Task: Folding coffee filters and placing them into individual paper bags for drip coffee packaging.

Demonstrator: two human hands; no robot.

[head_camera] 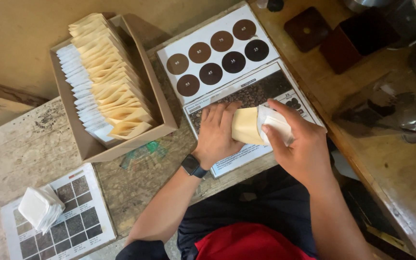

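My left hand [216,134] lies flat on a printed chart [270,82] with its fingers against a cream paper pouch [245,125]. My right hand [298,144] grips the pouch's white end [276,124] between thumb and fingers. The pouch is held just above the chart's lower half, which shows a photo of dark beans. A black watch [193,166] sits on my left wrist.
An open cardboard box [121,144] holds a row of several cream and white pouches [107,82]. A stack of white papers [39,208] rests on a second chart [80,226] at the lower left. The chart's top half has brown colour circles [217,55]. Dark containers [357,33] stand on the wooden counter at right.
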